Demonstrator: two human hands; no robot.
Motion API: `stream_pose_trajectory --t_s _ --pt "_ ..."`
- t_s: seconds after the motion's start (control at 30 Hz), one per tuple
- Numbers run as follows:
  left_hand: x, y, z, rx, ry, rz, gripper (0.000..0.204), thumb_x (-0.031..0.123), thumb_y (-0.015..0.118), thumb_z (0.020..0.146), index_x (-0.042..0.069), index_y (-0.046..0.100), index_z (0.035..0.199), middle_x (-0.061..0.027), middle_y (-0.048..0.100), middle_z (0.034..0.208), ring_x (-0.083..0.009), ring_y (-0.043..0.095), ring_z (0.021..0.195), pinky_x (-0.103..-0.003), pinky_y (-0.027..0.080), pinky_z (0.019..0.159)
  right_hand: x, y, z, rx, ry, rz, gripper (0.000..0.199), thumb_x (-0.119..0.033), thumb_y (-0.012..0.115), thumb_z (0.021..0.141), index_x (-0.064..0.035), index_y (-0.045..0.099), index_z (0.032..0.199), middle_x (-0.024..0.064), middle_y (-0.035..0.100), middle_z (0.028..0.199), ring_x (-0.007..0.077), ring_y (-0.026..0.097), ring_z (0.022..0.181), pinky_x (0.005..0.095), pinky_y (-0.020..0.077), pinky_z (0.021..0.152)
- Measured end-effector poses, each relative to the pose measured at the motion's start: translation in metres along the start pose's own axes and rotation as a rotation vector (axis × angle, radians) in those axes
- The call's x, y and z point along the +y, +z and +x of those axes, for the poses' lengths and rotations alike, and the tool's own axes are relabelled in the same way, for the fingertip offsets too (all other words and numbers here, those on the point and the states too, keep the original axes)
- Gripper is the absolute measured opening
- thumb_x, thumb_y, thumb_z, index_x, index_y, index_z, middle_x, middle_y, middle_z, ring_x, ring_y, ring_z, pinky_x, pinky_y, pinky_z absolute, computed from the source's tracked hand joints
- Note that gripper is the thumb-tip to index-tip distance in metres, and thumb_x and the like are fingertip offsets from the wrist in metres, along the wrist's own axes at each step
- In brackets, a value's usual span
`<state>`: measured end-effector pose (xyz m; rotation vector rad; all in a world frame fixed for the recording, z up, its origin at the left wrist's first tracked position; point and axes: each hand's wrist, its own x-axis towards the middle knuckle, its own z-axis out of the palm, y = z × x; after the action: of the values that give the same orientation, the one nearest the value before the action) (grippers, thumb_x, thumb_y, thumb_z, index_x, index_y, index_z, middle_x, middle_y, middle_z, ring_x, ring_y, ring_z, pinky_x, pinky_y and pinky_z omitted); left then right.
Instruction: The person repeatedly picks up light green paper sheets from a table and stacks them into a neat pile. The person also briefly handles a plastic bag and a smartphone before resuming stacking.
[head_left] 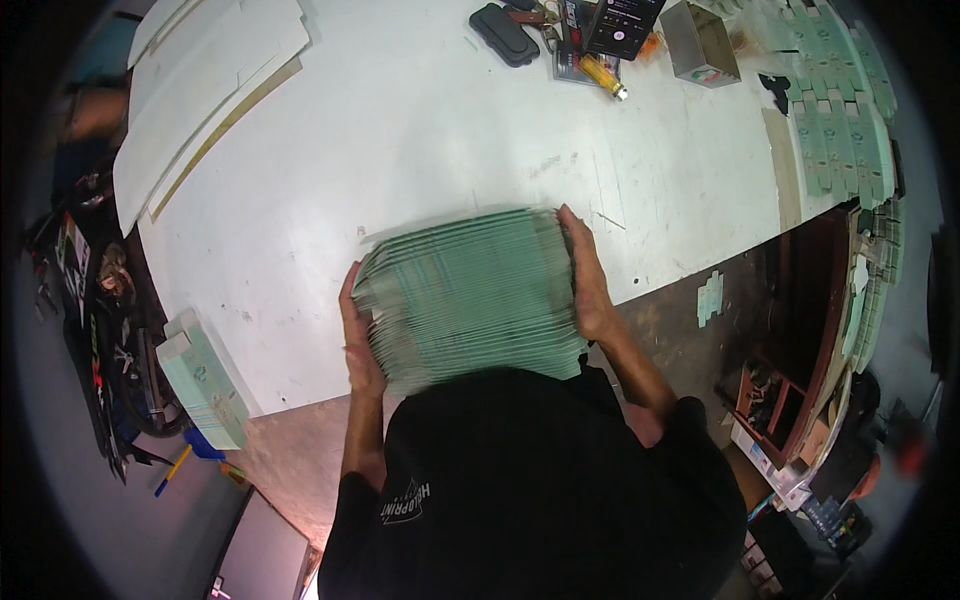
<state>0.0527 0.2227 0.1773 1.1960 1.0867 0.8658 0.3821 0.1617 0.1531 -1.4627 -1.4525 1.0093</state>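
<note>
A thick stack of flat green printed carton blanks (pixel 470 295) sits in front of my chest at the near edge of the white table. My left hand (pixel 362 340) presses on its left side, and my right hand (pixel 585 270) cups its right side. Between the two palms the cards are held together, their edges slightly fanned in many thin layers. The lowest part of the stack is hidden by my black shirt.
White sheets (pixel 215 90) lie at the far left. A phone (pixel 622 28), a black case (pixel 503 35), a yellow lighter (pixel 603 77) and a grey box (pixel 700 45) are at the back. More green cartons lie right (pixel 840 140) and lower left (pixel 203 385); one blank (pixel 710 298) is on the floor.
</note>
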Motion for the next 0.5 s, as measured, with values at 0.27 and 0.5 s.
stream_pose_trajectory --t_s 0.27,0.5 --pt "-0.007 -0.011 -0.003 0.056 0.039 0.024 0.120 0.092 0.035 0.089 -0.006 0.034 0.158 -0.0257 0.042 0.158 -0.0373 0.036 0.151 -0.051 0.027 0.124 -0.007 -0.009 -0.006 -0.070 0.039 0.194 0.115 -0.084 0.038 0.093 0.0060 0.022 0.163 0.0292 0.028 0.168 0.0441 0.023 0.158 0.0553 0.0128 0.129" --pt "-0.003 0.002 -0.038 0.023 -0.172 0.044 0.106 0.082 0.037 0.096 -0.005 0.035 0.156 -0.0249 0.036 0.163 -0.0362 0.035 0.152 -0.049 0.026 0.126 0.019 0.009 -0.059 -0.013 -0.023 0.126 0.119 -0.089 0.039 0.090 0.0043 0.027 0.163 0.0287 0.030 0.167 0.0474 0.022 0.157 0.0588 0.0162 0.128"
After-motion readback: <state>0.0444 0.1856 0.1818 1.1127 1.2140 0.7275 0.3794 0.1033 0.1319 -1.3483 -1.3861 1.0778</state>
